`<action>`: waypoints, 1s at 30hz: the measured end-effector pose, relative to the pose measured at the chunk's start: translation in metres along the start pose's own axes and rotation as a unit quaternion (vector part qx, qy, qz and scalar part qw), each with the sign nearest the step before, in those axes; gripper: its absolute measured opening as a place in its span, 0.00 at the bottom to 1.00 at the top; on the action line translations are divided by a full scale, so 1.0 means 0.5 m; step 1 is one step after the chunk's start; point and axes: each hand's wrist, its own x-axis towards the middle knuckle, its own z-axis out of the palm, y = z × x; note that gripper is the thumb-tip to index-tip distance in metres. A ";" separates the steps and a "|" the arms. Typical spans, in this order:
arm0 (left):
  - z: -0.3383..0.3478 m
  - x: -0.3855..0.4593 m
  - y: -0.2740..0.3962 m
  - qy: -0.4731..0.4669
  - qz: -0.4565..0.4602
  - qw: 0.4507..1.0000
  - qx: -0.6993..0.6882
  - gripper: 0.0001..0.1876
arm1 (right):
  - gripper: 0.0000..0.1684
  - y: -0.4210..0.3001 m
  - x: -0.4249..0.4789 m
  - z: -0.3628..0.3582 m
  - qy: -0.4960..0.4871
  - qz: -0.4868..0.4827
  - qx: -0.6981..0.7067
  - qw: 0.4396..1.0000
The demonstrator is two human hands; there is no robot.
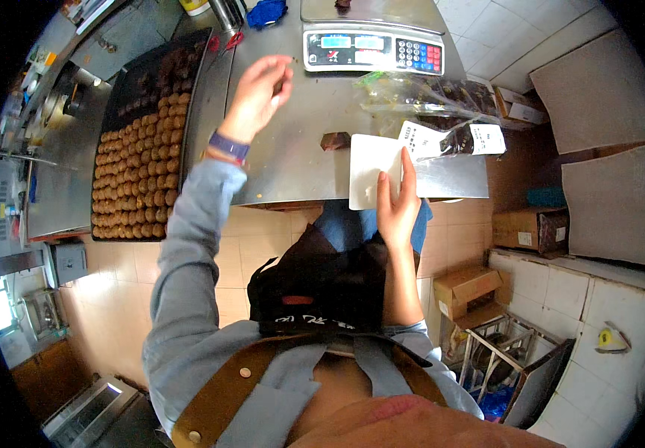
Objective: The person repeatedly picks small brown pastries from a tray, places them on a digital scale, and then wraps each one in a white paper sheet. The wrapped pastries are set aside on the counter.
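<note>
My right hand grips a flat white scraper by its right side, near the front edge of the steel table. A dark brown lump of paste lies against the scraper's left edge. Over the table, my left hand is raised with fingers curled towards each other; whether anything small is between them cannot be seen. Right of the scraper lies a clear plastic bag with dark paste in it and white labels bearing writing. Beyond stands a digital scale with a dark piece on its pan.
A black tray of round brown balls stands at my left, with darker balls at its far end. Red-handled scissors, a blue cloth and a metal cylinder lie behind it. Cardboard boxes stand at the right.
</note>
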 end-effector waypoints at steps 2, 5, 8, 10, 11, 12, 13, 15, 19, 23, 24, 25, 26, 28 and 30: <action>0.038 0.105 0.028 -0.054 0.110 0.986 0.113 0.11 | 0.32 -0.001 -0.002 -0.004 -0.004 0.012 0.010 1.000; 0.090 0.292 0.039 0.001 0.236 0.909 0.345 0.17 | 0.32 0.000 0.002 -0.002 -0.015 0.020 0.016 1.000; 0.083 0.415 0.024 0.027 0.309 0.735 0.603 0.20 | 0.31 -0.023 0.011 -0.003 -0.051 0.088 0.047 0.994; 0.119 0.423 0.010 0.032 0.272 0.621 0.735 0.18 | 0.31 -0.020 0.020 -0.008 -0.046 0.092 0.033 0.994; 0.128 0.424 0.007 0.040 0.287 0.571 0.768 0.17 | 0.31 -0.018 0.026 -0.010 -0.046 0.093 0.028 0.994; 0.142 0.421 0.008 0.059 0.283 0.567 0.771 0.16 | 0.31 -0.019 0.027 -0.012 -0.047 0.105 0.039 0.993; 0.159 0.421 0.014 0.077 0.278 0.564 0.773 0.16 | 0.32 -0.013 0.029 -0.012 -0.048 0.095 0.023 0.994; 0.174 0.428 0.019 0.146 0.302 0.572 0.748 0.16 | 0.34 0.002 0.029 -0.011 -0.054 0.074 -0.008 0.996; 0.174 0.449 0.028 0.114 0.265 0.584 0.759 0.14 | 0.34 0.008 0.037 0.006 -0.036 0.023 -0.021 0.999; 0.170 0.468 0.020 0.084 0.385 0.551 0.735 0.14 | 0.34 0.004 0.042 0.006 -0.046 0.023 -0.039 0.998; 0.166 0.452 0.023 0.104 0.446 0.585 0.670 0.15 | 0.34 0.002 0.039 0.004 -0.045 0.013 -0.045 0.998; 0.150 0.454 0.028 0.063 0.444 0.692 0.566 0.15 | 0.34 -0.001 0.038 0.003 -0.043 0.016 -0.036 0.998; 0.131 0.455 0.042 0.024 0.431 0.782 0.450 0.16 | 0.34 -0.007 0.038 0.001 -0.043 0.018 -0.027 0.999; 0.129 0.376 0.071 -0.022 0.247 0.962 0.110 0.16 | 0.33 -0.005 0.037 0.001 -0.024 0.003 -0.023 0.999; 0.080 0.309 0.095 -0.101 0.007 0.970 -0.219 0.13 | 0.33 0.005 0.027 -0.002 -0.016 0.046 0.002 0.999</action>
